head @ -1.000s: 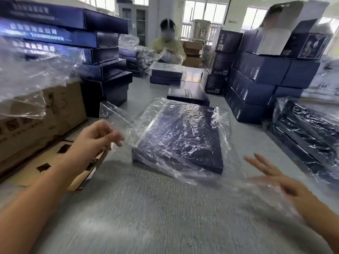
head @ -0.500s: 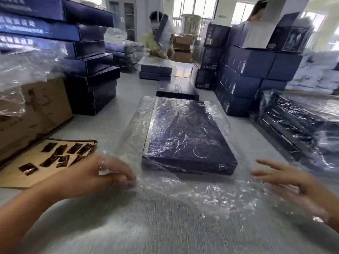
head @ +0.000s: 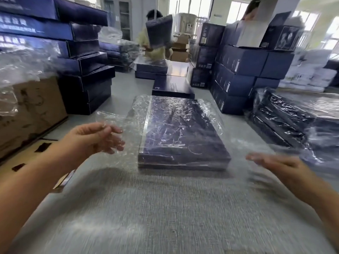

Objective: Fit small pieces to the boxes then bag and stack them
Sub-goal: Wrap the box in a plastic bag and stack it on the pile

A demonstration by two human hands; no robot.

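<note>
Two hands work at the open end of a clear bag [head: 111,118] that lies over a flat dark-blue box [head: 183,136] in the middle of the grey desk [head: 165,208]. The left hand [head: 95,138] has its grip closed on the bag's loose near edge, with film between the thumb and curled fingers. The right hand [head: 275,167] is spread, its fingers straight and its grip apart, with blurred film across it. I judge the film light, limp and slippery, apt to cling and crumple, so it is best taken at the open rim on both sides. The box looks stiff and somewhat heavy, best held by its long edges. White characters run along the stacked boxes [head: 36,28] at far left, too blurred to read. A thin circle mark shows on the bagged lid.
</note>
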